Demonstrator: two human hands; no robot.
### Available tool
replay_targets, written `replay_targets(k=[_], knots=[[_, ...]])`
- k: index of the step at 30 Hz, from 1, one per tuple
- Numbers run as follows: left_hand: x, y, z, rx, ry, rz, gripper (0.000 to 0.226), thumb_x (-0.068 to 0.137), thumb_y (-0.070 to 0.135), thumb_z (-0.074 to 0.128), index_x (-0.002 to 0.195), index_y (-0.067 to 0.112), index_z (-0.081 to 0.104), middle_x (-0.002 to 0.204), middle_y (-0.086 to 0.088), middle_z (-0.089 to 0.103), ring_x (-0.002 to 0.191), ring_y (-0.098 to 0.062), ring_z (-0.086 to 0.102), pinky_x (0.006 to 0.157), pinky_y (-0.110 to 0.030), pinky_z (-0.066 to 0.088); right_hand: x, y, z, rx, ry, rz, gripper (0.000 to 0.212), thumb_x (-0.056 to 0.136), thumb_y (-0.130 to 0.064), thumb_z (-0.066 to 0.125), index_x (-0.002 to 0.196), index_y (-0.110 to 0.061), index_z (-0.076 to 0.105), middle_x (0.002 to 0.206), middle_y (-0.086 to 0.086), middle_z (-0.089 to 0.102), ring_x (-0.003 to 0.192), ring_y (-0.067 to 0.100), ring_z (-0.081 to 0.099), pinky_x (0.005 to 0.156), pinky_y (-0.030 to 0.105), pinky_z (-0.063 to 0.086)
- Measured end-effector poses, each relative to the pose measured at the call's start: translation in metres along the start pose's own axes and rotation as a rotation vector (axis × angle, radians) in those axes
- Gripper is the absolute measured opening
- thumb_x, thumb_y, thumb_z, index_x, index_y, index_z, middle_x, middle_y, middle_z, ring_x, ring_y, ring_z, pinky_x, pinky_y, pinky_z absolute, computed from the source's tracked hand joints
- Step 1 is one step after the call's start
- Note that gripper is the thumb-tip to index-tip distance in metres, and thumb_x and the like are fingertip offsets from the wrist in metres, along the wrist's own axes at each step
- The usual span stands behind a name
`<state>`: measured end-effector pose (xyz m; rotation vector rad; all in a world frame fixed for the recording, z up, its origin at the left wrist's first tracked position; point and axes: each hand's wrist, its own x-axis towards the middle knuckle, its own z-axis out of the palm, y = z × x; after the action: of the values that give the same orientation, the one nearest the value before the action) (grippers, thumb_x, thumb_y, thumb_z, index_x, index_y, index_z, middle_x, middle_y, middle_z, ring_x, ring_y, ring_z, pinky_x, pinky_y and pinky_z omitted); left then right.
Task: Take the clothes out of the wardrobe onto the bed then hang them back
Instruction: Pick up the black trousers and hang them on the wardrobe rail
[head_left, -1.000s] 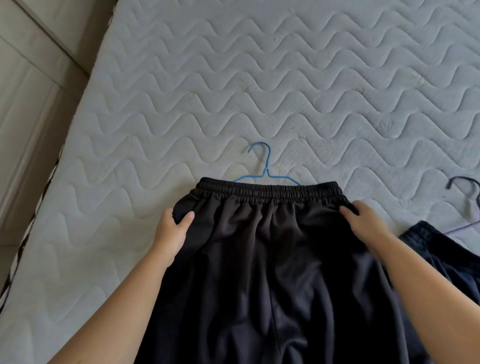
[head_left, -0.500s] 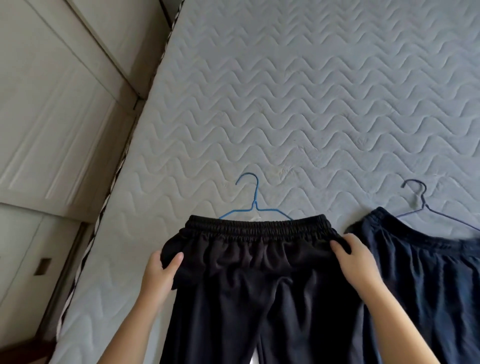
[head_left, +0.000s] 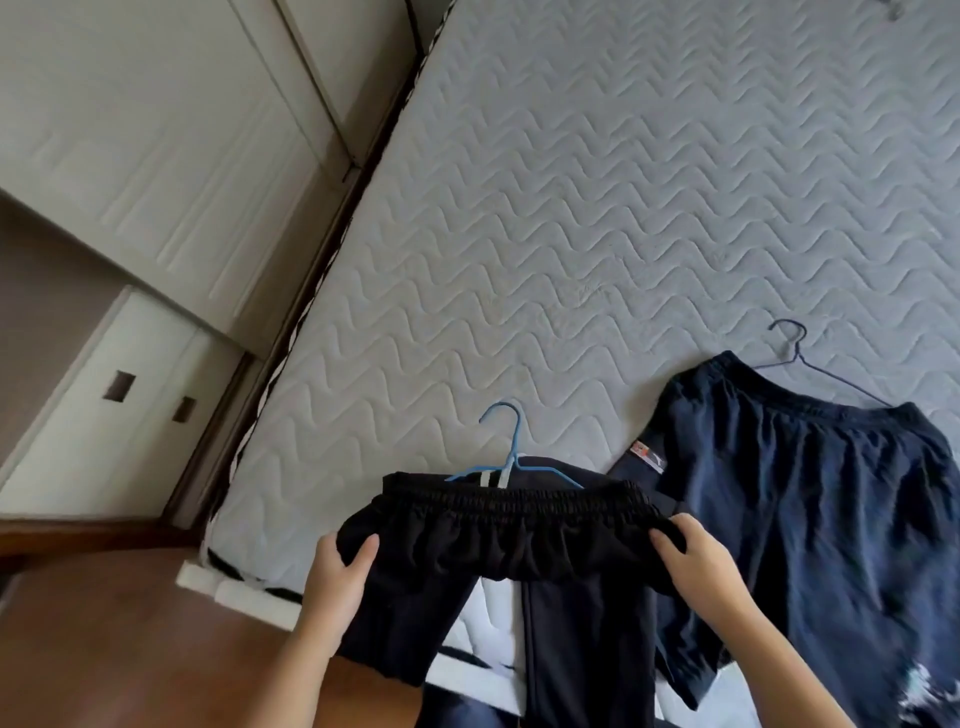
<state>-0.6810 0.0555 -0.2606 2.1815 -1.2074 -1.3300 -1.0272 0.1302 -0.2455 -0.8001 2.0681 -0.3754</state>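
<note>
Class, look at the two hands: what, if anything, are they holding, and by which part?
Both hold the black shorts just below the waistband: left hand at one side, right hand at the other.

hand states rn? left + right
Left hand: closed, gripping the left side of the black shorts at the waistband.
Right hand: closed, gripping the right side of the same shorts.

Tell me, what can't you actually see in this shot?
- Blue hanger, head view: its lower bar is hidden behind the black shorts.
- Dark hanger: partly under the navy shorts.
- Navy shorts: cut off by the right edge.
- Label: too small to read.
- Wardrobe: doors hide the inside.
</note>
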Motion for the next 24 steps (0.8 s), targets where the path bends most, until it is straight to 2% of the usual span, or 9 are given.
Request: replay_targets(k=[4,6,9,13,15,17,21,24], knots=[[-0.038,-0.037,-0.016,-0.012,0.027,-0.033,0.039,0.087,0.036,0.056,0.116,0.01,0.048,0.108,-0.004,0.06,0.101,-0.023,0.058,0.089,-0.044,0.05,-0.029,0.007,0.005,-0.009,-0.024,-0.037,0.016,0.091,-0.021,0.051,0.094,-0.006,0.055,0.084,0.01,0.062,0.08,0.027,0.057,0.066,0.032,0.039],[-0.06,-0.052,-0.021,-0.038,0.077,-0.038,0.041,0.088,0.034,0.055,0.12,0.01,0.045,0.11,0.001,0.056,0.104,-0.02,0.054,0.093,-0.041,0.047,-0.041,0.008,0.008,-0.038,-0.04,-0.065,0.014,0.091,-0.022,0.051,0.093,-0.008,0.054,0.085,0.009,0.062,0.081,0.027,0.057,0.067,0.031,0.039],[-0.094,-0.073,-0.029,-0.088,0.166,-0.04,0.033,0.089,0.028,0.056,0.114,0.009,0.048,0.096,0.004,0.057,0.098,-0.021,0.055,0.083,-0.033,0.045,-0.055,0.004,0.011,-0.103,-0.078,-0.134,0.011,0.091,-0.023,0.05,0.09,-0.012,0.052,0.082,0.007,0.061,0.078,0.026,0.057,0.065,0.031,0.038],[-0.136,-0.111,-0.046,-0.157,0.244,-0.09,0.04,0.086,0.035,0.058,0.114,0.007,0.05,0.105,-0.004,0.059,0.096,-0.022,0.057,0.08,-0.033,0.045,-0.075,-0.013,0.02,-0.198,-0.133,-0.269,0.01,0.092,-0.022,0.05,0.089,-0.013,0.051,0.074,0.002,0.058,0.07,0.02,0.054,0.057,0.029,0.037],[-0.153,-0.135,-0.059,-0.192,0.269,-0.096,0.047,0.083,0.041,0.058,0.114,0.006,0.053,0.106,-0.005,0.061,0.096,-0.022,0.059,0.079,-0.033,0.049,-0.086,-0.025,0.031,-0.247,-0.16,-0.334,0.012,0.091,-0.023,0.05,0.09,-0.01,0.052,0.077,0.004,0.059,0.074,0.023,0.055,0.059,0.031,0.036],[-0.171,-0.153,-0.072,-0.246,0.284,-0.119,0.045,0.085,0.042,0.057,0.116,0.009,0.054,0.107,-0.003,0.062,0.095,-0.019,0.06,0.078,-0.031,0.05,-0.099,-0.038,0.044,-0.277,-0.19,-0.393,0.018,0.091,-0.023,0.05,0.092,-0.006,0.054,0.082,0.008,0.062,0.08,0.026,0.056,0.063,0.032,0.037],[-0.204,-0.188,-0.103,-0.289,0.355,-0.112,0.038,0.086,0.045,0.053,0.114,0.019,0.058,0.107,0.002,0.064,0.096,-0.019,0.063,0.085,-0.043,0.053,-0.132,-0.063,0.077,-0.344,-0.242,-0.503,0.018,0.092,-0.023,0.049,0.087,-0.007,0.05,0.078,0.007,0.058,0.079,0.026,0.053,0.061,0.032,0.034],[-0.233,-0.215,-0.133,-0.344,0.431,-0.071,0.035,0.087,0.042,0.052,0.111,0.017,0.061,0.104,0.0,0.066,0.093,-0.019,0.064,0.082,-0.041,0.054,-0.165,-0.076,0.112,-0.415,-0.268,-0.584,0.016,0.093,-0.024,0.048,0.088,-0.009,0.048,0.079,0.006,0.056,0.079,0.025,0.052,0.063,0.031,0.034]])
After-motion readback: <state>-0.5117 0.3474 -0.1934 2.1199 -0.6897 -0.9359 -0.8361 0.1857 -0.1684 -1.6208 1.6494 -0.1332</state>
